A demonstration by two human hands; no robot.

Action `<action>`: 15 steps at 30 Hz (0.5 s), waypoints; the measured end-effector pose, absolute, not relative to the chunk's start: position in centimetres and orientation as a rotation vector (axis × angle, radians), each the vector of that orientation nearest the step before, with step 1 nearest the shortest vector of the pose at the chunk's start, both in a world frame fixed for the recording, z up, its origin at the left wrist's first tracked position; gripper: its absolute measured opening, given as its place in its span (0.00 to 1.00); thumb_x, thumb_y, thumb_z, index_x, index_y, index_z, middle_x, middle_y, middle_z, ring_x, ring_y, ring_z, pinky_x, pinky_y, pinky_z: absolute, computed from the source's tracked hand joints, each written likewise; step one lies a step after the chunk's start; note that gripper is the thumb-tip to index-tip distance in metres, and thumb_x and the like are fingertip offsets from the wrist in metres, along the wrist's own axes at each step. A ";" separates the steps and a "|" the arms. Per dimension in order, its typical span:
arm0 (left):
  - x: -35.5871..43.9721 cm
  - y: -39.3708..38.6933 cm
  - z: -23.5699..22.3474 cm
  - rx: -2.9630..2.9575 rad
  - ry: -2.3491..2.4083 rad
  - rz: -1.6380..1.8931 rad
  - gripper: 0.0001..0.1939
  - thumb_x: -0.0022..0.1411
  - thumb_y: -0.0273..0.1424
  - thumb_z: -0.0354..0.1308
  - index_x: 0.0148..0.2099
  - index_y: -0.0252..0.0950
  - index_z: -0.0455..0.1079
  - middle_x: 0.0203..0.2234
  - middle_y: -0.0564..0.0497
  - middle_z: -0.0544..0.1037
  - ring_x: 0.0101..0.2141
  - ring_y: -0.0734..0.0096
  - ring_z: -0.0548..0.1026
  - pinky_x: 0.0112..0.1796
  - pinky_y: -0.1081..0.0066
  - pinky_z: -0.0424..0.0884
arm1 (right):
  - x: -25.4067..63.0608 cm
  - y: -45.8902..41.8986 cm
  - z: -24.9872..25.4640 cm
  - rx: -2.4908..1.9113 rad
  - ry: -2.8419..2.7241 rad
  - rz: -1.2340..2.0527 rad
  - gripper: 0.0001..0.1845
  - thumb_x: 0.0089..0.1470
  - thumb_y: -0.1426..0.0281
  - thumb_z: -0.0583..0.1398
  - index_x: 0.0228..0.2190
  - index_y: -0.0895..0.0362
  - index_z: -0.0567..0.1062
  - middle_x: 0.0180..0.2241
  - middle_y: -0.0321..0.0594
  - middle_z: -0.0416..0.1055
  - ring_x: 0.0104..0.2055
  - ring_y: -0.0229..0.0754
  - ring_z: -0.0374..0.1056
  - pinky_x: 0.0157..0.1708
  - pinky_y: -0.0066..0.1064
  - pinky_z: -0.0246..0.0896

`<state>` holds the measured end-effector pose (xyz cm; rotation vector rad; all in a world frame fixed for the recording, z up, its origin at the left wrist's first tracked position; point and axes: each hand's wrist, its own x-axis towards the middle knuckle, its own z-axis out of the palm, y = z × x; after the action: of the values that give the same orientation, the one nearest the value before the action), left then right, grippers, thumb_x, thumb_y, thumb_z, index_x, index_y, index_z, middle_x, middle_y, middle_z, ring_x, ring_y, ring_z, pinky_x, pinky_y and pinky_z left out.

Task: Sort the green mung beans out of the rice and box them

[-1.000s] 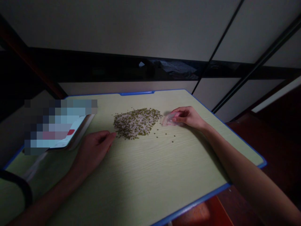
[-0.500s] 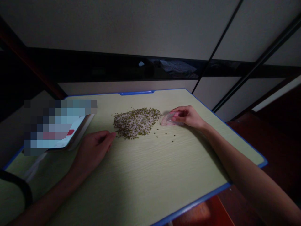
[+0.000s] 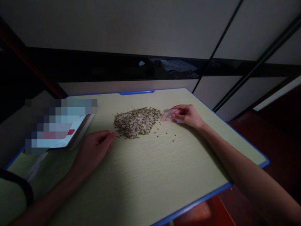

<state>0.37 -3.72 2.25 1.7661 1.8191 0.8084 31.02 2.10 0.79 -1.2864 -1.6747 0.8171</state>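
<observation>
A heap of green beans mixed with pale grains (image 3: 136,122), like mung beans and rice, lies spread on the yellowish table (image 3: 150,169). On its right, my right hand (image 3: 188,115) pinches a clear protractor (image 3: 166,115) with pink markings, its curved edge close to the heap's right end. The fingers cover part of the protractor. My left hand (image 3: 96,146) rests on the table at the heap's lower left, closed, thumb against curled fingers. Whatever it may hold is hidden. Several loose beans (image 3: 166,133) are scattered below the protractor.
A tablet-like device (image 3: 68,138) with a lit, partly blurred screen stands at the left. A black curved band (image 3: 21,182) is at the lower left. The table has a blue rim (image 3: 192,207). Behind it rises a pale cabinet (image 3: 117,28) with a dark open shelf.
My right hand and the protractor have shifted slightly up, and the protractor's angle has changed a little. My left hand and the heap look the same.
</observation>
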 end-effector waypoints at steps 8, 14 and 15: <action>0.4 -3.7 2.2 1.764 1.822 0.793 0.19 0.49 0.42 0.45 0.12 0.39 0.54 0.07 0.61 0.56 0.13 0.78 0.57 0.19 0.75 0.52 | 30.9 1.7 1.1 -1.276 -1.686 0.869 0.16 0.36 0.69 0.64 0.31 0.65 0.75 0.20 0.38 0.69 0.20 0.34 0.61 0.21 0.28 0.58; 0.3 -3.6 2.1 1.783 1.818 0.779 0.19 0.50 0.42 0.46 0.13 0.39 0.54 0.07 0.61 0.56 0.13 0.78 0.57 0.19 0.75 0.52 | 30.6 2.0 0.7 -1.304 -1.694 0.780 0.17 0.38 0.67 0.64 0.33 0.64 0.76 0.21 0.39 0.70 0.21 0.35 0.62 0.21 0.28 0.58; 0.3 -3.6 2.1 1.779 1.814 0.781 0.19 0.50 0.42 0.46 0.13 0.39 0.54 0.07 0.61 0.56 0.13 0.78 0.57 0.19 0.75 0.52 | 30.6 2.0 0.7 -1.295 -1.694 0.771 0.17 0.38 0.67 0.64 0.33 0.64 0.76 0.22 0.39 0.70 0.21 0.35 0.62 0.22 0.28 0.58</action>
<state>0.26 -3.64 2.08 1.7791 1.8142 0.7807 30.57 2.04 0.69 -1.2951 -1.6940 0.7707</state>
